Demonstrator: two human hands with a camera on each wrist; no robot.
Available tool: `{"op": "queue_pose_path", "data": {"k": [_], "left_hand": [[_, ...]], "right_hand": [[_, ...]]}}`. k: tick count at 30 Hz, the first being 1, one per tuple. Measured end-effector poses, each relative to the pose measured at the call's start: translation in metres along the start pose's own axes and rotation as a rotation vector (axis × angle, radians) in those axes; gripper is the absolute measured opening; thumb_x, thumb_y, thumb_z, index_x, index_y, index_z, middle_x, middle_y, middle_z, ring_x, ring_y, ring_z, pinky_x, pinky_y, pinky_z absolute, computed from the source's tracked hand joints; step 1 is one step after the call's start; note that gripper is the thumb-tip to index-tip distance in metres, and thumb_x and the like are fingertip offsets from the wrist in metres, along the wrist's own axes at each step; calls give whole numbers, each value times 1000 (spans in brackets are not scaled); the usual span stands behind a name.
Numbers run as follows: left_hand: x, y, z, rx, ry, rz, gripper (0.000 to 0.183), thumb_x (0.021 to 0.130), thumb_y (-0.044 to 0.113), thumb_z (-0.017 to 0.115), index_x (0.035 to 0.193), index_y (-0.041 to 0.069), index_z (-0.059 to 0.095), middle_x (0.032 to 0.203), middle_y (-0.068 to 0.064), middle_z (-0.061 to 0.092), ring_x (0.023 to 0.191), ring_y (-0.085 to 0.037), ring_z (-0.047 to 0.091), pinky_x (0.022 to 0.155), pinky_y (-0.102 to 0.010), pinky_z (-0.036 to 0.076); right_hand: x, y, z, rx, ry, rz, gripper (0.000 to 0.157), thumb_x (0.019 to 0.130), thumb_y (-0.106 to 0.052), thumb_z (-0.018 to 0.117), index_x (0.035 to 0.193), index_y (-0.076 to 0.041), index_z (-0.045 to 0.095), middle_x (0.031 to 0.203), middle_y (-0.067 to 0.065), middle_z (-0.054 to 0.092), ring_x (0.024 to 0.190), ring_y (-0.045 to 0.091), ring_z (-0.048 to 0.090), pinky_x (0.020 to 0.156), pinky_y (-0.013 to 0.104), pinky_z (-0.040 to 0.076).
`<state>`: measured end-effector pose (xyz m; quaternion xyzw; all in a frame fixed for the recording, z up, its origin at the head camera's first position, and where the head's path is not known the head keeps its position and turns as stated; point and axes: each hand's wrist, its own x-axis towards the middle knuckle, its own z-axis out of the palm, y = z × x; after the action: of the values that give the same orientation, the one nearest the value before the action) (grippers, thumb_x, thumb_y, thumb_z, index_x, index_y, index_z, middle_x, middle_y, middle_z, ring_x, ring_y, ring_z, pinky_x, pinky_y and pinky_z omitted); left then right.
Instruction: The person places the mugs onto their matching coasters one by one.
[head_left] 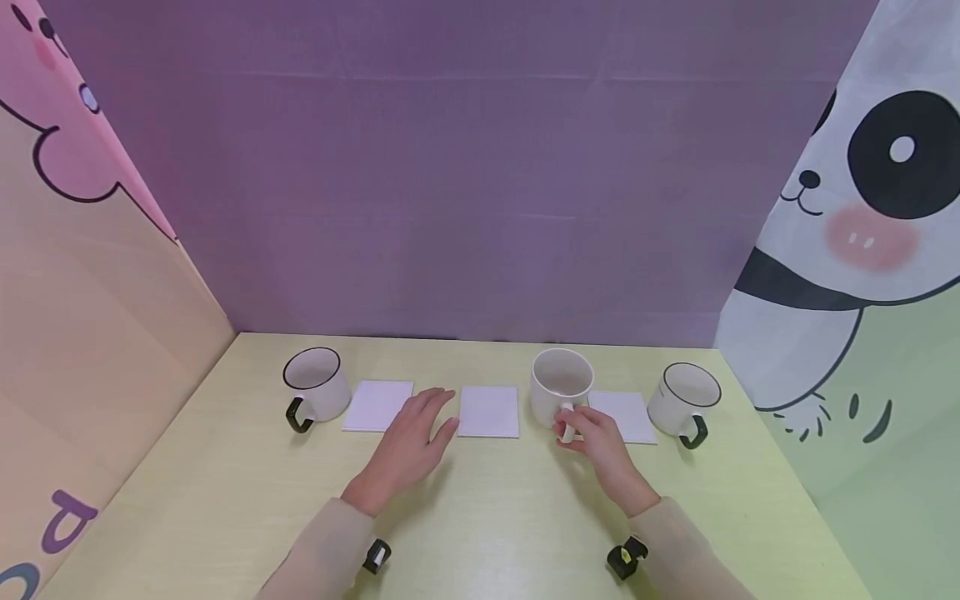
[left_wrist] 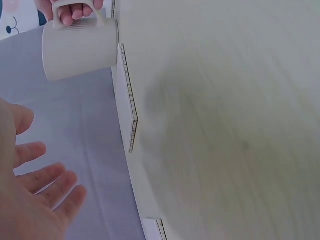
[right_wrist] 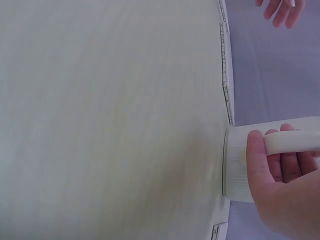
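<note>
Gripping the plain white mug (head_left: 547,408) by its handle (head_left: 567,430) is the right hand (head_left: 602,454), while the left hand (head_left: 410,442), fingers extended, hovers above the bench (head_left: 491,517).

A pale bench (head_left: 495,533) spans the lower frame, bearing, left to right below center, a black-rimmed mug (head_left: 327,402), two white squares (head_left: 489,412), a plain white mug (head_left: 545,407), a third white square (head_left: 632,418) and a second black-rimmed mug (head_left: 669,414).

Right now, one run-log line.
right hand: holds all-white mug by handle | left hand: empty, near middle white square | left black-handled mug: untouched | right black-handled mug: untouched
</note>
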<state>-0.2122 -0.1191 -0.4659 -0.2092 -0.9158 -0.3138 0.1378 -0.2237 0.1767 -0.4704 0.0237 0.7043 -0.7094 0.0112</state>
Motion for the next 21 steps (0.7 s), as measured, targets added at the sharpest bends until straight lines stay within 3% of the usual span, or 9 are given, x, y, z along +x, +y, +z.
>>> {"op": "queue_pose_path", "data": {"k": [7,21], "left_hand": [[9,-2,1,-18,-38,-8,44,105,25,56,143,2,54,145,-20,51,135,-38,46,112,-53,36],[34,-9,11,41,-118,-3,42,104,23,56,139,0,55,147,-19,50,135,-39,46,111,-52,38]], "right_hand": [[1,0,2,-1,6,10,17,97,-8,61,92,7,66,84,6,64,84,19,62,79,33,58],[-1,-1,3,-38,27,7,20,99,-10,59,94,8,66,83,6,64,85,18,61,78,32,57]]}}
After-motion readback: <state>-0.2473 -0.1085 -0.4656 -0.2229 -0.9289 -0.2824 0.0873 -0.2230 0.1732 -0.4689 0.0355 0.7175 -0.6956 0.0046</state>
